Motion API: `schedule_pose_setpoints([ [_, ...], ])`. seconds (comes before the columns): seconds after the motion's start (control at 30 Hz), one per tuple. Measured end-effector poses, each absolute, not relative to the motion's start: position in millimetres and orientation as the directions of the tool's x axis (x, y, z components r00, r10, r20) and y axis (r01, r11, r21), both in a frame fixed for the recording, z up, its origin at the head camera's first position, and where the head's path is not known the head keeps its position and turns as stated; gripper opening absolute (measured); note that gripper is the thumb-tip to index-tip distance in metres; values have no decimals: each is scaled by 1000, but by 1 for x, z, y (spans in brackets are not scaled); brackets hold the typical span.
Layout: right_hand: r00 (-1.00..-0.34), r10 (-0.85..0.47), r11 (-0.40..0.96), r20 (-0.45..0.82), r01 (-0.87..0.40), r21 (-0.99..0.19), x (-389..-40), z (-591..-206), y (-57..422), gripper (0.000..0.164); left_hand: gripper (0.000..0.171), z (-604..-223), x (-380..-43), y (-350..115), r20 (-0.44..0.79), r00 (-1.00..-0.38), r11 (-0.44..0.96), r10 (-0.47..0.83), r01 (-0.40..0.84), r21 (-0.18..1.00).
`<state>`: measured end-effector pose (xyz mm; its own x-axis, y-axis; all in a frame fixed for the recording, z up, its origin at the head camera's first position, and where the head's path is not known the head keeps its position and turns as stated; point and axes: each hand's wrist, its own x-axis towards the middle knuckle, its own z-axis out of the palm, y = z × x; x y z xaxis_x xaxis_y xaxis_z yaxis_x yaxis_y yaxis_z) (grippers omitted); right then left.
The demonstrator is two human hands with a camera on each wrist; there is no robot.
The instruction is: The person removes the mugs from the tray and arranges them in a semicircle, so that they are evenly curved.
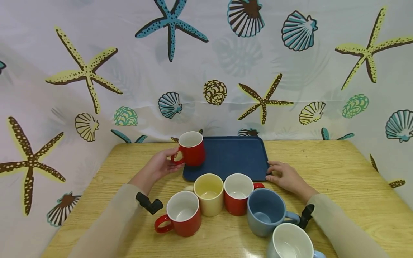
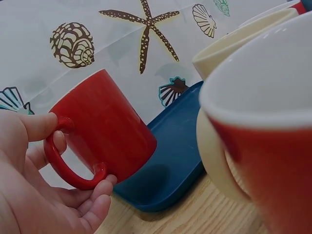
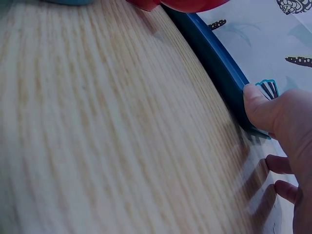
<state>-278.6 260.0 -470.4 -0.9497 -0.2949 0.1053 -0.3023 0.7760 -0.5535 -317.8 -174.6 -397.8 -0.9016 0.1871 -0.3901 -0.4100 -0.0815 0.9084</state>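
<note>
My left hand (image 1: 164, 163) grips the handle of a red mug (image 1: 194, 154) with a white inside. In the left wrist view, the mug hangs over the left end of a dark blue tray (image 1: 233, 157), casting a shadow on it. Thumb and fingers wrap the handle loop. At the tray's right edge, my right hand (image 1: 285, 175) rests with its fingertips on the rim. The right wrist view shows the thumb (image 3: 258, 105) against the tray wall near a corner, with two other fingers (image 3: 280, 165) apart from the wall.
Several mugs stand in front of the tray: a red mug (image 1: 185, 218) at left, a cream mug (image 1: 211, 200), another red mug (image 1: 237, 200), a blue mug (image 1: 262, 218) and a pale blue mug (image 1: 277, 247). A patterned cloth (image 1: 206, 68) hangs behind the wooden table (image 1: 326, 168).
</note>
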Motion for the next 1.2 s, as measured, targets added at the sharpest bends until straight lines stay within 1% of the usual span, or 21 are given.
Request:
schedule_pose_setpoints([
  [0.13,-951,-292,779,98,-296,-553,-278,-470,259,25,29,-398,-313,-180,-383,-906,-98,180,-404,910],
  [0.3,-952,-290,781,95,-293,-552,-277,-469,259,25,26,-397,-306,-186,-378,-907,-122,184,-402,907],
  [0.4,-951,-293,780,100,-298,-551,-277,-469,259,25,27,-397,-301,-189,-367,-911,-124,187,-392,912],
  [0.7,-949,-297,784,103,-304,-541,-276,-468,259,25,28,-393,-280,-191,-352,-916,-151,194,-382,912],
  [0.9,-948,-299,780,111,-310,-544,-275,-468,258,25,28,-390,-268,-193,-321,-925,-138,204,-352,926],
  [1.2,-951,-292,776,105,-299,-555,-276,-468,257,24,28,-387,-248,-203,-323,-926,-160,197,-356,921],
])
